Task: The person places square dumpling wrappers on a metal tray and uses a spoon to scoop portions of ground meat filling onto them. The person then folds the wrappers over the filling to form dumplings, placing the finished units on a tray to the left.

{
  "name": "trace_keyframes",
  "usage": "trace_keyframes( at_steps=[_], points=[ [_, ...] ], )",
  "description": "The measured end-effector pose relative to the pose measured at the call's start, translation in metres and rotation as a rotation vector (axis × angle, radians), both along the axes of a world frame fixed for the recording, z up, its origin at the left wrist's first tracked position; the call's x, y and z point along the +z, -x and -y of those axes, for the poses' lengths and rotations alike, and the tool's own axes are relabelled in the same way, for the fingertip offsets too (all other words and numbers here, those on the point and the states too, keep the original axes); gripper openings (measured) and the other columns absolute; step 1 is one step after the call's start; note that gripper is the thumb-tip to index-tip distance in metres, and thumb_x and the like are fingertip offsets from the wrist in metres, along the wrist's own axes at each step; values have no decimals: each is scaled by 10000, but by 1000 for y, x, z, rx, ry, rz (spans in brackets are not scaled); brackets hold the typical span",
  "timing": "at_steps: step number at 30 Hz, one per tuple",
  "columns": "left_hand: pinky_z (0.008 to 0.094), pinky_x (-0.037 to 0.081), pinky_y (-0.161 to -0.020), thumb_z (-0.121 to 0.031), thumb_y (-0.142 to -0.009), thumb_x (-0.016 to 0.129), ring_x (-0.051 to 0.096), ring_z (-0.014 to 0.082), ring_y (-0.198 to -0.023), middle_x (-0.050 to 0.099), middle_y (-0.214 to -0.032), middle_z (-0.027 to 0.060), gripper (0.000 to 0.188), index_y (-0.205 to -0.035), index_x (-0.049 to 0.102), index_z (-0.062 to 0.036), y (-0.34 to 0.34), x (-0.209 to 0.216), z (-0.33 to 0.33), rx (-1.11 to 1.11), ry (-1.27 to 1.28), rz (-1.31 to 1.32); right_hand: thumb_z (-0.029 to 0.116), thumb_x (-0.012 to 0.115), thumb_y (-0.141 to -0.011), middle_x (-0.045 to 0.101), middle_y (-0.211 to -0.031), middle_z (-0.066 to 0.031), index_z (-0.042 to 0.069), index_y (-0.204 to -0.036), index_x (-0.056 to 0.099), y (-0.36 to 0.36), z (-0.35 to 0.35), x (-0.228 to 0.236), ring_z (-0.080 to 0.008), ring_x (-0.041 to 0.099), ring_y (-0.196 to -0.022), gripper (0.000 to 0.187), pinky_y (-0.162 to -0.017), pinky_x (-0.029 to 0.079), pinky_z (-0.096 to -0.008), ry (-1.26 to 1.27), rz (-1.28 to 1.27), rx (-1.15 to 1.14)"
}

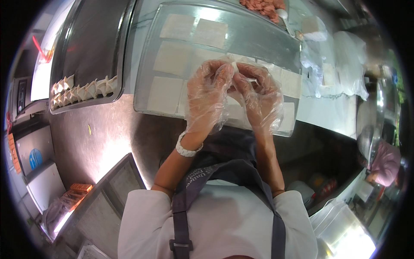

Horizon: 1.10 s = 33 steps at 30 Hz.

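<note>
Both hands are close together, and their fingers are pinched in tight. The left hand (207, 95) and the right hand (262, 97) hold a small pale piece of dough (234, 67) between their fingertips. Only a bit of it peeks out at the top, so I cannot tell if there is anything inside it. Both hands wear thin, baggy see-through gloves (274, 113).

Under the grip, and all around it, flat pale squares (171, 58) lie on a see-through tray (254, 32). Far past the grip, a bit to the right, is a heap of pink minced meat (261, 6) with a white spoon (283, 14) beside it. To the left of the grip, well apart, a dark tray (90, 36) has rows of little folded dumplings (88, 91) at its near end.

What could go wrong? If the fingers squeeze too hard, the soft dough could tear. If they press too lightly, the edges might not stick. The loose gloves (they look all crinkly) could get caught in the fold and pull it open. And since the hands are right over the squares, a low wrist could bump one and wrinkle it.
</note>
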<state>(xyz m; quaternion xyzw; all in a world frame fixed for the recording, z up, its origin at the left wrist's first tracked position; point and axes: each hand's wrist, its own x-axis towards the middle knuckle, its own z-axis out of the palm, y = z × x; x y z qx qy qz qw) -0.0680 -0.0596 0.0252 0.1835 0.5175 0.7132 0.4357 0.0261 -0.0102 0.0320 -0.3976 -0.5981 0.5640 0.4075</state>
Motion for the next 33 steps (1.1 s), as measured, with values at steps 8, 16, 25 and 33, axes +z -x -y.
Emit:
trace_keyframes(
  at_steps=[8, 16, 25, 33],
  points=[
    [265, 559, -734, -56, -836, 656, 619, 135, -808, 643, -938, 115, 193, -979, 617, 69, -5, 5, -2, -122, -42, 54, 49, 669, -808, 654, -926, -94, -43, -977, 662, -23, -7, -7, -134, 589, -843, 193, -760, 463, -244, 18, -71, -61],
    [242, 542, -693, -53, -809, 688, 616, 126, -779, 648, -902, 99, 179, -938, 627, 55, -7, 7, -6, -139, 27, 48, 40, 682, -781, 656, -913, -102, -31, -950, 678, -30, -12, -19, -148, 589, -832, 183, -746, 460, -253, 10, -125, -12],
    [247, 540, -674, -87, -815, 693, 630, 123, -783, 642, -871, 71, 162, -912, 630, 25, -1, 5, -9, -198, 116, -88, 52, 704, -763, 637, -933, -105, -49, -946, 666, -35, -17, -22, -163, 587, -808, 212, -688, 473, -253, -132, 3, 56],
    [230, 536, -643, -102, -808, 702, 630, 112, -718, 647, -814, 59, 144, -866, 654, 21, 0, 4, -11, -191, 147, -4, 55, 710, -739, 645, -902, -106, -3, -923, 695, -35, -17, -14, -182, 594, -810, 193, -691, 465, -280, -97, 18, 42]
  ],
)
